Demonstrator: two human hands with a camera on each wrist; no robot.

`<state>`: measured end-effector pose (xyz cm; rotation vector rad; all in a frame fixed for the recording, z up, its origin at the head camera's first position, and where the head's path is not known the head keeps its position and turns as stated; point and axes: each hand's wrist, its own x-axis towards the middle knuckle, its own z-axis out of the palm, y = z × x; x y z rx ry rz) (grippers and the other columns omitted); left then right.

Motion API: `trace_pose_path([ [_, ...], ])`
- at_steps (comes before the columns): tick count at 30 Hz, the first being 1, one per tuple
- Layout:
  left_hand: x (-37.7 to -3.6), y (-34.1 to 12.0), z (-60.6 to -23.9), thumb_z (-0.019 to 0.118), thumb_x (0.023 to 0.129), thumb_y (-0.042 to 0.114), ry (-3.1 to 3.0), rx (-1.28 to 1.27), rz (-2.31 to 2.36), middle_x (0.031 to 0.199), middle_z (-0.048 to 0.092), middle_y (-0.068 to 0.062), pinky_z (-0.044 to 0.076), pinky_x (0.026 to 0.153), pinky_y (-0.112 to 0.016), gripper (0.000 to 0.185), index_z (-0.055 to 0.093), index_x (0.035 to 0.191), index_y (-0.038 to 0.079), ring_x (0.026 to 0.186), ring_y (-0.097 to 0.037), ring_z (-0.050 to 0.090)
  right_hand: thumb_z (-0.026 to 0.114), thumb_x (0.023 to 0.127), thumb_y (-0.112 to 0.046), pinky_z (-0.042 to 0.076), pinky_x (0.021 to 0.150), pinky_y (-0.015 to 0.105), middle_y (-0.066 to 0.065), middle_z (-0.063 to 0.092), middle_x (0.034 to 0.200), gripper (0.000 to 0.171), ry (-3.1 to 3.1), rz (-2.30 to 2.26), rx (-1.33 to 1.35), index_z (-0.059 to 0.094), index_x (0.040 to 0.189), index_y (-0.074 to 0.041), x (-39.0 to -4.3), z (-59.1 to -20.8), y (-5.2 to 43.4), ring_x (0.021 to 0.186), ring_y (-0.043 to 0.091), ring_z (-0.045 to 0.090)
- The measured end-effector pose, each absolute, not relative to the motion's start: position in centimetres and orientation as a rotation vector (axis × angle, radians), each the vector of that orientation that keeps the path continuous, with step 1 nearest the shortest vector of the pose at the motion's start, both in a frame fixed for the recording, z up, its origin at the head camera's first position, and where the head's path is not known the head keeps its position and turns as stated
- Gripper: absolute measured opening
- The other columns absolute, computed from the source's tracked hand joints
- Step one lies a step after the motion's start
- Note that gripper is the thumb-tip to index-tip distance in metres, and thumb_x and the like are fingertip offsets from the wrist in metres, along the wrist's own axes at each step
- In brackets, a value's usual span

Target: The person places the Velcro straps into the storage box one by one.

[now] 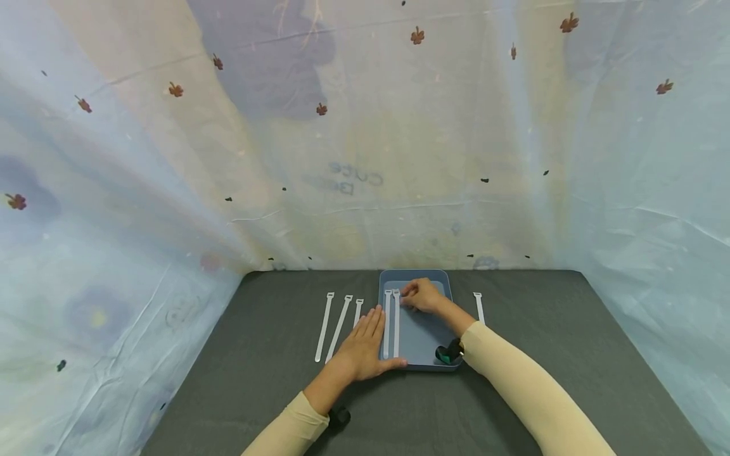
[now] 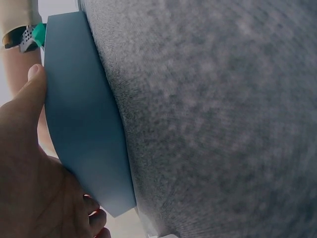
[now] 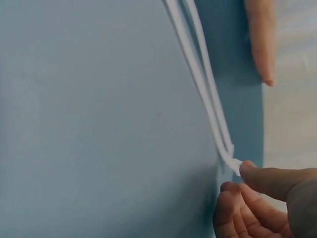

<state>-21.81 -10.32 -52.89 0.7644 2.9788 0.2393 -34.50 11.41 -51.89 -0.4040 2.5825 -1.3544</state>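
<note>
A dark grey tabletop (image 1: 570,354) with a felt-like surface fills the lower part of the head view. In the left wrist view its fabric looks mottled and slightly fuzzy. A thin, pale sheet (image 1: 365,139) hangs behind it and on both sides, like three walls. The sheet is creased and has faded blue and beige areas with small brown-red flowers (image 1: 417,35). Soft light comes through it, and faint mirrored letters (image 1: 353,177) show in the middle.

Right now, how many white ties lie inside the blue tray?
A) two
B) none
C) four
A: two white ties lie side by side along the left part of the blue tray; the right hand pinches the far end of one.
</note>
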Motion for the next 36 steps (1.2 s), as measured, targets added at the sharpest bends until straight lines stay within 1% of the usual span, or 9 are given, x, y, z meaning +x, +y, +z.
trace_pose_path([
  [3,-21.9,-10.3,-52.8,0.052,0.094,0.085,2.973,0.758,0.238,0.179,0.011,-0.021,0.019,0.133,-0.049,0.121,0.017,0.170,-0.003,0.165,-0.038,0.014,0.074,0.101,-0.003,0.060,0.063,0.032,0.017,0.072,0.091,0.025,2.581,-1.353,-0.429,0.071,0.121,0.012,-34.1,-51.1,11.8,0.074,0.028,0.072],
  [8,-21.9,-10.4,-53.1,0.047,0.094,0.088,2.967,0.761,0.255,0.179,0.010,-0.022,0.017,0.134,-0.050,0.123,0.016,0.170,-0.004,0.165,-0.038,0.013,0.073,0.103,-0.008,0.059,0.066,0.033,0.019,0.074,0.097,0.028,2.589,-1.337,-0.467,0.071,0.123,0.010,-33.2,-49.9,12.8,0.086,0.040,0.073],
  [10,-21.9,-10.4,-53.0,0.048,0.094,0.087,2.967,0.756,0.252,0.179,0.010,-0.022,0.018,0.134,-0.050,0.122,0.017,0.170,-0.004,0.165,-0.038,0.013,0.073,0.103,-0.010,0.058,0.067,0.034,0.019,0.074,0.098,0.029,2.585,-1.345,-0.473,0.071,0.124,0.009,-32.8,-49.5,13.3,0.089,0.043,0.073],
  [14,-21.8,-10.4,-52.7,0.053,0.095,0.084,2.968,0.750,0.224,0.179,0.011,-0.021,0.020,0.133,-0.049,0.120,0.017,0.170,-0.003,0.165,-0.037,0.014,0.071,0.105,-0.013,0.060,0.074,0.039,0.024,0.073,0.103,0.031,2.566,-1.369,-0.504,0.069,0.127,0.009,-32.4,-49.0,14.5,0.095,0.048,0.071],
  [19,-21.8,-10.3,-52.8,0.053,0.095,0.083,2.968,0.741,0.200,0.179,0.011,-0.020,0.019,0.133,-0.049,0.119,0.017,0.170,-0.002,0.165,-0.037,0.014,0.069,0.107,-0.018,0.061,0.078,0.041,0.022,0.074,0.105,0.033,2.597,-1.356,-0.515,0.070,0.130,0.006,-32.1,-48.8,16.3,0.097,0.047,0.071],
  [23,-21.9,-10.2,-52.8,0.052,0.095,0.084,2.963,0.725,0.198,0.179,0.010,-0.019,0.019,0.134,-0.048,0.120,0.015,0.171,-0.001,0.166,-0.035,0.012,0.068,0.108,-0.019,0.063,0.085,0.052,0.022,0.074,0.108,0.033,2.611,-1.383,-0.516,0.071,0.129,0.005,-31.6,-48.6,17.9,0.100,0.048,0.071],
  [25,-21.9,-10.2,-52.8,0.051,0.095,0.085,2.962,0.720,0.189,0.180,0.010,-0.019,0.019,0.134,-0.046,0.120,0.015,0.171,-0.001,0.166,-0.034,0.012,0.068,0.108,-0.018,0.062,0.088,0.057,0.026,0.073,0.111,0.032,2.608,-1.415,-0.515,0.070,0.129,0.006,-31.2,-48.5,18.5,0.101,0.050,0.070],
  [29,-21.9,-10.2,-52.8,0.051,0.095,0.086,2.958,0.715,0.183,0.180,0.009,-0.018,0.018,0.134,-0.046,0.121,0.015,0.171,0.000,0.166,-0.034,0.012,0.068,0.108,-0.019,0.062,0.086,0.056,0.024,0.073,0.113,0.033,2.620,-1.466,-0.484,0.069,0.130,0.006,-30.5,-48.6,19.7,0.101,0.049,0.070],
  [36,-21.9,-10.2,-52.7,0.050,0.094,0.087,2.949,0.714,0.187,0.180,0.008,-0.018,0.017,0.134,-0.046,0.121,0.014,0.171,0.000,0.166,-0.034,0.011,0.066,0.109,-0.020,0.061,0.086,0.058,0.025,0.073,0.115,0.034,2.663,-1.537,-0.406,0.068,0.130,0.007,-29.4,-48.9,21.6,0.100,0.047,0.070],
])
